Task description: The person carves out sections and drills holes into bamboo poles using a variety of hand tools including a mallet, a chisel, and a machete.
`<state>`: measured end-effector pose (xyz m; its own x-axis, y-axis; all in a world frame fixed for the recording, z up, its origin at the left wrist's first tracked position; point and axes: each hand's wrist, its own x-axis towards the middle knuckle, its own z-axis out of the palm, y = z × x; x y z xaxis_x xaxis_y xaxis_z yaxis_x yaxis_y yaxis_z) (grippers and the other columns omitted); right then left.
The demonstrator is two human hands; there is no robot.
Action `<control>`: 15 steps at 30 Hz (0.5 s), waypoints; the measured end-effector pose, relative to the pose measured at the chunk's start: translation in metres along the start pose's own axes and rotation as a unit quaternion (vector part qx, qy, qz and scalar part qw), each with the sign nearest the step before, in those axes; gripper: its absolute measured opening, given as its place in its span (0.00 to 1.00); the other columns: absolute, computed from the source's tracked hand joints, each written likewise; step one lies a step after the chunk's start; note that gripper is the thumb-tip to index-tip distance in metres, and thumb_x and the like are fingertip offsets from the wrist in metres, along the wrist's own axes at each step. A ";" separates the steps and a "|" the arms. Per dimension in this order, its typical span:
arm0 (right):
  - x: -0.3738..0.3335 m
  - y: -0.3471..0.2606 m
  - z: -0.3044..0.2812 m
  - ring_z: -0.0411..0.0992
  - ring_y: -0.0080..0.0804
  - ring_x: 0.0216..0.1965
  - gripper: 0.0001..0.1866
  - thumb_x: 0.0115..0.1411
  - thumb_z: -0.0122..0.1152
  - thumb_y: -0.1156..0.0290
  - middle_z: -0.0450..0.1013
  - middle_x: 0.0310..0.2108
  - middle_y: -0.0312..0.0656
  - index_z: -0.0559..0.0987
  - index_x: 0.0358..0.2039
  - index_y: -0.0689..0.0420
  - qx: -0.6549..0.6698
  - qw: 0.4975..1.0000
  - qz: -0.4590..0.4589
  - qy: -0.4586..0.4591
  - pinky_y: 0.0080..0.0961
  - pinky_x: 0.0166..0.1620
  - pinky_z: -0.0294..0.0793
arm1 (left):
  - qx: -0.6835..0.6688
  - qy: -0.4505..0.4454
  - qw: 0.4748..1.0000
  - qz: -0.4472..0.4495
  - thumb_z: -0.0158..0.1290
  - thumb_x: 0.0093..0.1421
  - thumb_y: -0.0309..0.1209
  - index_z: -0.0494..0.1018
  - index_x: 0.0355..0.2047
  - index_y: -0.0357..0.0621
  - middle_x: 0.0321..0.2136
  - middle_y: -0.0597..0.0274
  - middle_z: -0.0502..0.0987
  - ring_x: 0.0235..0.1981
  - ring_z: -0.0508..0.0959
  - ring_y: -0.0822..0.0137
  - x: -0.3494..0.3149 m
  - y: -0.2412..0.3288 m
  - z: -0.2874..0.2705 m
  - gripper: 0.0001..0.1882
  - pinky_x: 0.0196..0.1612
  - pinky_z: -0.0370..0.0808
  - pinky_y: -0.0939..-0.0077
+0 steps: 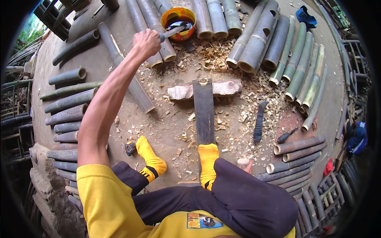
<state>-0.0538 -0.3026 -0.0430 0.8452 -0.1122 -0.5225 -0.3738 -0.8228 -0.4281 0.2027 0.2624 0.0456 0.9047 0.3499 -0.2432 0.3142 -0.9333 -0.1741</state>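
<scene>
My left hand, its arm stretched far forward, is closed round the grey handle of a flat-bladed tool. The blade reaches over the rim into a yellow and red bowl of dark liquid. Beside my right knee only a finger or so of my right hand shows, against a pale, round-ended object; my leg hides the rest. A dark bamboo piece leans with its far end on a rough pale block. My yellow-socked foot presses on its near end.
Bamboo tubes lie in rows at the left, the back and the right. Wood chips cover the ground. Right of the block lie a black-wrapped tool and a small dark-handled tool. A long bamboo length slants at the left.
</scene>
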 end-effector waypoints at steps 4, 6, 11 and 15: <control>-0.006 0.009 -0.036 0.64 0.46 0.52 0.49 0.33 0.72 0.71 0.63 0.50 0.54 0.57 0.57 0.61 0.098 0.991 -0.025 -0.090 0.36 0.55 0.62 | -0.222 -0.128 0.967 -0.019 0.54 0.52 0.41 0.72 0.39 0.36 0.23 0.54 0.74 0.20 0.74 0.66 0.010 -0.010 -0.022 0.21 0.24 0.73 0.69; 0.006 -0.029 -0.072 0.65 0.43 0.51 0.49 0.32 0.72 0.72 0.63 0.50 0.51 0.57 0.57 0.60 0.114 0.982 -0.024 -0.149 0.34 0.54 0.64 | -0.344 -0.087 0.935 -0.003 0.56 0.50 0.45 0.68 0.48 0.39 0.30 0.49 0.76 0.23 0.75 0.67 -0.025 -0.024 -0.003 0.30 0.25 0.74 0.72; 0.036 -0.115 -0.117 0.67 0.38 0.50 0.52 0.33 0.72 0.67 0.65 0.50 0.48 0.56 0.60 0.61 0.510 0.794 0.096 -0.316 0.33 0.50 0.72 | -0.637 -0.089 0.765 0.024 0.54 0.46 0.39 0.67 0.43 0.38 0.29 0.59 0.71 0.25 0.72 0.69 -0.107 -0.038 0.038 0.26 0.28 0.73 0.76; 0.042 -0.142 -0.074 0.66 0.40 0.51 0.52 0.34 0.73 0.64 0.63 0.51 0.49 0.55 0.59 0.63 0.401 0.876 0.078 -0.257 0.35 0.51 0.71 | -0.542 -0.154 0.824 0.053 0.53 0.47 0.40 0.65 0.40 0.38 0.25 0.63 0.65 0.25 0.69 0.71 -0.144 -0.022 0.039 0.23 0.30 0.69 0.74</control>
<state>0.0630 -0.2317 0.0503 0.5538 0.2457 -0.7956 -0.7915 -0.1415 -0.5946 0.0541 0.2361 0.0475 0.8802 0.1088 -0.4620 0.4613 -0.4253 0.7787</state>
